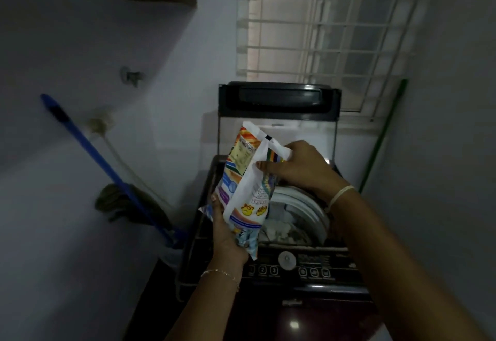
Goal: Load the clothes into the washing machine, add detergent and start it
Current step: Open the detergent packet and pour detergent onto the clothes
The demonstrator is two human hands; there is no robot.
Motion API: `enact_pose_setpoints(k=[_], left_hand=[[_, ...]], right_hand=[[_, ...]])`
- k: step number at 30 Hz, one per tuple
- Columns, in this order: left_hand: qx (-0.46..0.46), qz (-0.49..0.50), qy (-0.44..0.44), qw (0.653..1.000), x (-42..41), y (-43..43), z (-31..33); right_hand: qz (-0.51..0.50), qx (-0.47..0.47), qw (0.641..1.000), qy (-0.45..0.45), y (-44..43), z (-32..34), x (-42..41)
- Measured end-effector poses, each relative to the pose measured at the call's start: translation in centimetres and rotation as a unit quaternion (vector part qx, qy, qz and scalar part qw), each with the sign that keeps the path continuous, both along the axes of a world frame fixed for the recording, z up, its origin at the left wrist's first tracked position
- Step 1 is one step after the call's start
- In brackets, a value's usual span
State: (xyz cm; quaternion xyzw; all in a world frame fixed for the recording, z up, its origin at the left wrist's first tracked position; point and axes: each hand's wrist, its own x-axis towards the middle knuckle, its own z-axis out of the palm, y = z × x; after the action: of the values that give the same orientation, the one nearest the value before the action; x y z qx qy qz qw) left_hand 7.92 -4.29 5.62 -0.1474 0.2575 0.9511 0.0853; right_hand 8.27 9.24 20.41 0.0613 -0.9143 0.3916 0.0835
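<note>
a person's left hand (pixel 228 229) grips the base of a glossy detergent packet (pixel 245 187) over the open washing machine (pixel 268 273); the right hand (pixel 295 164) pinches its top. pale clothes (pixel 279 229) lie in the drum. a blue-handled mop (pixel 107 171) leans left, barred window (pixel 322 26) behind.

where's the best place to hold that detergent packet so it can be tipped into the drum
Hold the detergent packet as it is held now: the left hand cupping the full bottom from below, the right hand pinching the flat top corner from the right. The packet is soft, so the base likely needs the support.
</note>
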Motion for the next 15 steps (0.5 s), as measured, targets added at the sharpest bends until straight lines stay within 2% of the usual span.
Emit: enact_pose_setpoints(k=[3,7,15], left_hand=[[0.008,-0.028,0.04,0.999,-1.9,2.3,-1.1],[-0.007,-0.085,0.051,0.995,-4.1,5.1,-2.0],[-0.038,-0.117,0.068,0.99,-8.8,10.3,-4.0]], right_hand=[[-0.064,0.009,0.997,0.032,2.7,-1.0,-0.8],[-0.11,0.016,0.993,0.046,6.9,-2.5,-1.8],[-0.132,-0.053,0.988,0.057,13.8,-6.5,-5.6]])
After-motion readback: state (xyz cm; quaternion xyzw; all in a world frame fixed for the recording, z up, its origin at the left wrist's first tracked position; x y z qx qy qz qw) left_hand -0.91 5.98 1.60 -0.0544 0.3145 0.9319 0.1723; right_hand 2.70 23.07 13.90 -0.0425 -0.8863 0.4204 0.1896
